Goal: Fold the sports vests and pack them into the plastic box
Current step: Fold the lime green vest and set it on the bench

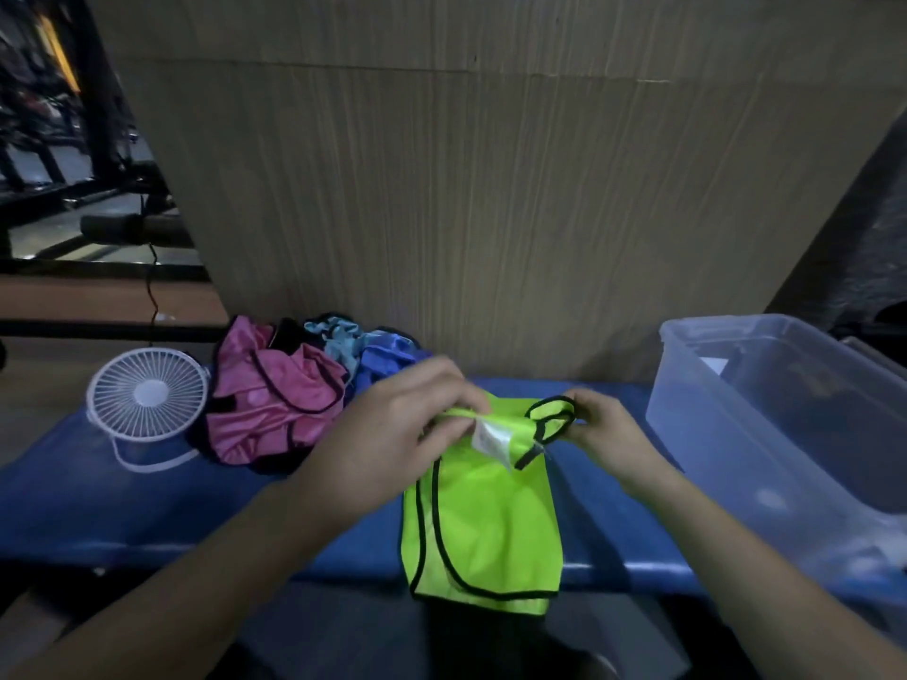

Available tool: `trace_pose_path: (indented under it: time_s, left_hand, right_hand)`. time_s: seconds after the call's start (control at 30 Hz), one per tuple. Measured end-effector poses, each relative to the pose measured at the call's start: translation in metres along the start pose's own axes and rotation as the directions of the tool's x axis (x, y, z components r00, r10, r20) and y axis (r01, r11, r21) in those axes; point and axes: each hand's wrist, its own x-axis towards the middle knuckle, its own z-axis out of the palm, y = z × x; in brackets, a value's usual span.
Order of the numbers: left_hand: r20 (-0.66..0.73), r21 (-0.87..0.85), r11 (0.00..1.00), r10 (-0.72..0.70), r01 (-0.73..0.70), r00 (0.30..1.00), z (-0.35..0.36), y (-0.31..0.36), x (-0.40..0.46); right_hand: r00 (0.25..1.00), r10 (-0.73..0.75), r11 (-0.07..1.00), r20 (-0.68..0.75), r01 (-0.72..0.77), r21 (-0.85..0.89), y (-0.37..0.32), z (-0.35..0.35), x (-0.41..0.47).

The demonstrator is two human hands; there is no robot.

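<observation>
Head view, nearest: the lime vest (483, 522) lies at six o'clock on the blue table (122, 507), already narrowed lengthwise, its hem hanging just over the near edge.
Left hand (392, 434): at about eleven o'clock of the vest, fingers curled and pinching the top edge beside the white label (491, 441).
Right hand (606, 429): at one o'clock of the vest, pinching the black-trimmed shoulder strap (552, 414) and holding it up off the cloth.
Step in hand: I'd judge it to be squaring the shoulder end before the next fold — both pinches should draw the straps level and taut, tuck the label inside, then lay the top down toward the hem without dragging the vest further off the edge.
Plastic box (785, 434): at three o'clock, clear-walled, lid off, well apart from the vest.
Vest pile (275, 404): at ten o'clock against the cardboard backing — pink on top, blue behind, still unfolded.
Fan (147, 395): white, just left of the pile.
Hard to tell: the box's contents are only dim shapes through the wall; how many vests make up the pile; the left fingertips are hidden behind the hand.
</observation>
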Motion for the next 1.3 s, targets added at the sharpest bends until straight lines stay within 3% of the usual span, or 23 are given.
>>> trace_pose_path:
  time_s: [0.17,0.37,0.6,0.77,0.93,1.1,1.2,1.3]
  left_hand:
    - [0.059,0.022,1.0,-0.012,0.011,0.998,0.018,0.006,-0.041]
    - [0.129,0.052,0.998,-0.027,0.02,0.991,0.034,0.009,-0.079]
    - [0.222,0.062,0.997,-0.051,0.038,0.974,0.053,0.004,-0.108]
    - [0.287,0.083,0.997,-0.021,-0.003,0.958,0.068,-0.001,-0.125]
    - [0.326,0.078,0.997,-0.023,-0.003,0.945,0.078,-0.007,-0.136]
    - [0.253,0.092,0.995,-0.053,0.03,0.966,0.073,-0.01,-0.123]
    - [0.237,0.116,0.993,-0.031,0.004,0.971,0.072,-0.013,-0.116]
    - [0.311,0.145,0.986,0.038,-0.087,0.95,0.079,-0.015,-0.12]
  right_hand:
    - [1.0,0.009,0.997,0.023,-0.007,-0.077,0.02,0.011,-0.018]
    - [0.981,-0.104,0.957,0.166,0.144,-0.25,0.037,0.011,-0.03]
    - [0.967,-0.034,0.964,0.254,0.099,-0.248,0.047,0.01,-0.038]
    - [0.953,-0.056,0.926,0.298,0.161,-0.343,0.056,0.011,-0.044]
    - [0.959,-0.077,0.888,0.271,0.19,-0.418,0.061,0.014,-0.046]
    - [0.983,-0.111,0.907,0.143,0.159,-0.39,0.061,0.016,-0.04]
    - [0.983,-0.094,0.906,0.16,0.151,-0.395,0.06,0.016,-0.033]
    - [0.97,-0.007,0.885,0.243,0.119,-0.45,0.059,0.015,-0.031]
